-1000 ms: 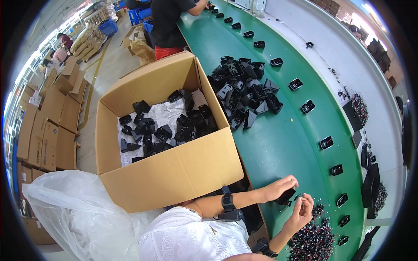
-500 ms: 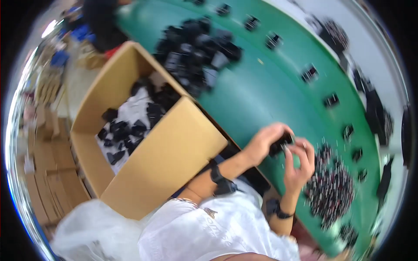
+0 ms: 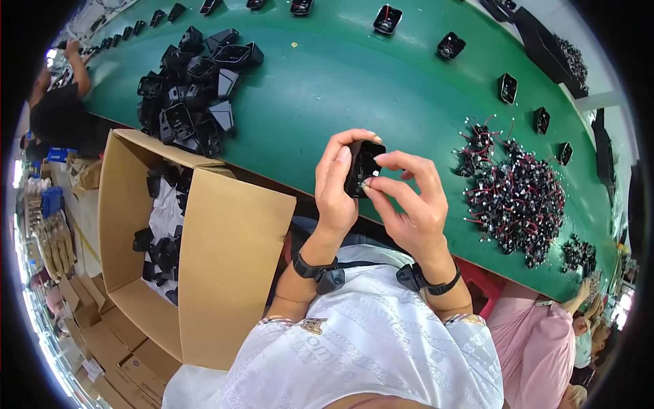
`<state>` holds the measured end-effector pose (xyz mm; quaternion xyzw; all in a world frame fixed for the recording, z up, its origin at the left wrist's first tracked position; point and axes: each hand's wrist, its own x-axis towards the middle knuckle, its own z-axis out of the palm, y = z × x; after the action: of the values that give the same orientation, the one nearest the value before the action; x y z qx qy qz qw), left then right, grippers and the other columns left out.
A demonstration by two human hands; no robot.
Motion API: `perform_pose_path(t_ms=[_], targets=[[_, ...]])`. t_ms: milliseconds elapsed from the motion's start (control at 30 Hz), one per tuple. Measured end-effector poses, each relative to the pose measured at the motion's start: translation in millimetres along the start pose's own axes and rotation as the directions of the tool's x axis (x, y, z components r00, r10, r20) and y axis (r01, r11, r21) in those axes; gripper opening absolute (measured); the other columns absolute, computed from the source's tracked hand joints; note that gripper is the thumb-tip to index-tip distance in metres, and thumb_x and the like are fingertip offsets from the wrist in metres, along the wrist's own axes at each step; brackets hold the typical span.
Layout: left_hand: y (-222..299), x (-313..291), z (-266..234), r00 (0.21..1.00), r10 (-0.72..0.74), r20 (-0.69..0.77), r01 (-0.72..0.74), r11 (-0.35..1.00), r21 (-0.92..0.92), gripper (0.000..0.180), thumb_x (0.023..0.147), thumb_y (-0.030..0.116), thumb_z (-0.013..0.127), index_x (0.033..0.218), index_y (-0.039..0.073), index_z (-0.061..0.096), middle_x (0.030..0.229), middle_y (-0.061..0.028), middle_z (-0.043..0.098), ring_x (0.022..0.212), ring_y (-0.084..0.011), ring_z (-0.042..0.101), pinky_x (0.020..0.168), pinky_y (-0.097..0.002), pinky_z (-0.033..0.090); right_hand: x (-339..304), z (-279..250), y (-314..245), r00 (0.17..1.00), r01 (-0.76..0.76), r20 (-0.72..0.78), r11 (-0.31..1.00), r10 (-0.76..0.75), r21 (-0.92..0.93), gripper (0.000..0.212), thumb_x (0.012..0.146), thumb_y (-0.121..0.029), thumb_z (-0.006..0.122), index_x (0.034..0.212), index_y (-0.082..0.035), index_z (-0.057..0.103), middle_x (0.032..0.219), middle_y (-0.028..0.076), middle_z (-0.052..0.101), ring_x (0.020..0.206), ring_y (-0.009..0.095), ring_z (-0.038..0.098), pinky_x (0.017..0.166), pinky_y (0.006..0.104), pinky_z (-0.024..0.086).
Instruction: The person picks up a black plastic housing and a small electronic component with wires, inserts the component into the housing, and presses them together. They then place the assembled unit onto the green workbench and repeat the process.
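My left hand (image 3: 335,184) is closed around a black plastic housing (image 3: 361,167), held up over the table's near edge with its open side toward me. At its right side, the thumb and forefinger of my right hand (image 3: 417,201) pinch together at the opening. Small white connectors (image 3: 375,174) show at those fingertips; the rest of the part is hidden in the dark shell. On the table to the right lies a big heap of small wired parts (image 3: 521,204) with red and black leads and white plugs.
A pile of black housings (image 3: 187,95) sits at the table's left. More housings (image 3: 388,19) stand in a curved row along the far side. An open cardboard box (image 3: 235,259) with black pieces is at my left. Other people (image 3: 61,116) sit at both ends.
The view has swung, so the table and box appear shifted, and the blur is gone. Both hands still work at the black housing, which now shows its open side more plainly.
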<state>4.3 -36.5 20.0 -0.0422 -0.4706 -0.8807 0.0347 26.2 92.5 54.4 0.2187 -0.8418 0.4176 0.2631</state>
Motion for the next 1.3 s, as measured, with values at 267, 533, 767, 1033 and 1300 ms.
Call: perform_pose_path(t_ms=[267,533,767,1033,1300], targets=[[-3,-1,-4,1.0,0.024,-0.015,-0.025,0.999,-0.03,0.039,0.103,0.024,0.036,0.12,-0.004,0.056,0.114,-0.0152,0.064,0.104,-0.0195,0.06,0.093,-0.0317,0.047,-3,3,-2,0.999,-0.051,0.002,0.996,0.051,0.071,0.018,0.073,0.001,0.081,0.088,-0.005,0.071,0.111,0.01,0.069,0.092,0.024,0.065,0.072,0.0324,0.051],[-4,-2,-3,0.994,0.106,-0.022,-0.104,0.991,0.087,0.039,0.101,0.024,0.037,0.119,-0.005,0.057,0.116,-0.0157,0.063,0.107,-0.0203,0.06,0.098,-0.0331,0.046,-13,-4,4,0.895,-0.406,0.137,0.645,0.425,0.648,0.013,0.088,0.002,0.068,0.087,-0.002,0.056,0.113,0.019,0.069,0.095,0.016,0.063,0.085,0.0292,0.049],[-4,-4,1,0.997,0.074,-0.001,-0.073,0.984,0.16,0.04,0.101,0.026,0.035,0.119,-0.003,0.056,0.115,-0.0173,0.063,0.107,-0.0217,0.06,0.097,-0.0341,0.047,-15,-3,9,0.778,-0.456,0.176,0.349,0.604,0.818,0.015,0.091,0.0,0.067,0.105,0.002,0.063,0.098,0.007,0.063,0.086,0.012,0.063,0.072,0.0236,0.051],[-5,-4,2,0.999,0.046,0.007,-0.047,0.989,0.14,0.04,0.1,0.024,0.035,0.118,-0.005,0.056,0.116,-0.0178,0.062,0.108,-0.0226,0.059,0.097,-0.0347,0.047,-15,8,7,0.924,-0.359,0.018,0.854,0.381,0.377,0.019,0.082,0.007,0.074,0.101,0.002,0.074,0.094,0.008,0.065,0.079,0.01,0.063,0.067,0.0228,0.051],[-6,-3,-1,0.995,0.089,0.034,-0.092,0.989,0.112,0.039,0.1,0.023,0.035,0.117,-0.005,0.057,0.117,-0.0173,0.061,0.108,-0.022,0.059,0.097,-0.0346,0.046,-10,-3,1,0.96,-0.279,0.097,0.937,0.264,0.207,0.023,0.076,0.004,0.075,0.098,-0.003,0.076,0.091,0.008,0.065,0.078,0.015,0.063,0.067,0.0278,0.052]])
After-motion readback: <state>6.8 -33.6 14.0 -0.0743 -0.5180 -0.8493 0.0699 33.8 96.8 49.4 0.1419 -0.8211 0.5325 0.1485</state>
